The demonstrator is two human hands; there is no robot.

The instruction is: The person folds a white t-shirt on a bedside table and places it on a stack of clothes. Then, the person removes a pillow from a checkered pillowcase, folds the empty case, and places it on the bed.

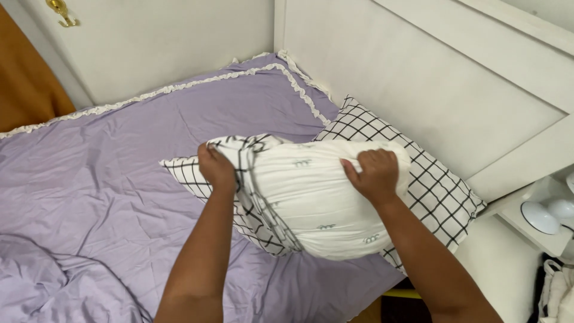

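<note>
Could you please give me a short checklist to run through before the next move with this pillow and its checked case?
1. Left hand has a firm hold on the open edge of the checked pillowcase: ok, fingers closed on bunched fabric.
2. Right hand holds the white pillow: ok, it grips the upper right end.
3. Pillow fully inside the case: not ok, most of the white pillow shows bare.
4. Case lies straight, not twisted: cannot tell, the fabric is gathered at the opening.
5. Second checked pillow is out of the way: not ok, it lies right behind, touching or overlapped.
6. Purple sheet under the work is flat: ok here, wrinkled only at lower left.
</note>
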